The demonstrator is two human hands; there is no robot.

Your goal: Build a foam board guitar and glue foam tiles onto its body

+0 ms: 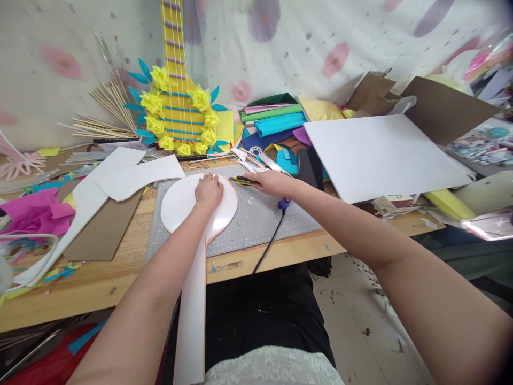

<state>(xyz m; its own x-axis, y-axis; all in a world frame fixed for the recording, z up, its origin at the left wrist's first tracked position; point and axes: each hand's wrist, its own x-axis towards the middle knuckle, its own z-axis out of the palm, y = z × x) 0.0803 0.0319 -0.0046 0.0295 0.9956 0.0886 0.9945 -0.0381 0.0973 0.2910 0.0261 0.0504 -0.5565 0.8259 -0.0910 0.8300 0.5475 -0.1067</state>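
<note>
White foam board (179, 202), cut round at one end with a long straight neck, lies beneath the left hand (209, 191), its round part on the grey cutting mat (256, 227) and its neck running back under the forearm, past the table edge. That hand rests palm down, fingers only slightly apart, pinching nothing. The right hand (272, 183) is closed around a yellow-and-black utility knife (243, 181), its front end at the curved rim just right of the left hand; I can't tell whether the blade is biting.

To me this looks like trimming the rim, where an orange line shows. The next stroke calls for a firm left palm, fingers clear of the blade, and a slow turn along the curve.

Counting up: one board under the palm, one knife, one mat. Left of the left hand, two white offcuts (136, 176) overlap above one brown cardboard piece (106, 227). Beyond that hand stands one yellow model guitar (176, 115) with five purple bars visible on its neck; its roses crowd too closely to count. Right of the right hand lies one large white sheet (380, 152).
</note>
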